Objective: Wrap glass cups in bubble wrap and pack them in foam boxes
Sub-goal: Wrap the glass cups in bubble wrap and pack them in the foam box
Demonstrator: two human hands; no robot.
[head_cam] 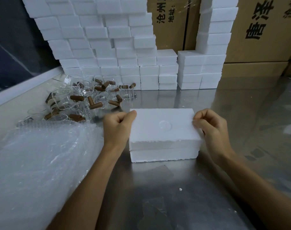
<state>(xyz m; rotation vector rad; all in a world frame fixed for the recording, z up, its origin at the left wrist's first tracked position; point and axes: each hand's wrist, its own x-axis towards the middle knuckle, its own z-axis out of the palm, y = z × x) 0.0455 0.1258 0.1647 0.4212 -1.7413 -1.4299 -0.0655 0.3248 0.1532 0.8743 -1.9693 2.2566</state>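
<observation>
Far left: bubble wrap (38, 156) heaped on steel table (241, 113). Behind it, glass cups (85, 98) w/ brown handles, jumbled, some tipped. Left hand (118, 127): fingers curled, thumb and forefinger pinching left top edge of foam box (163, 130). Box closed, lid on, centre of table. Right hand (211, 128): same pinch at box's right top edge. Rear: stacked foam boxes (108, 47), then cartons (260, 30) far right.

Matt white foam box (163, 128), grainy with ragged edges, sits on a glossy brushed-metal table (182, 196). Clear shiny bubble wrap (38, 160) lower left; glossy glass cups (85, 97) with brown wood-like handles upper left; matt cardboard cartons (260, 30) upper right.
</observation>
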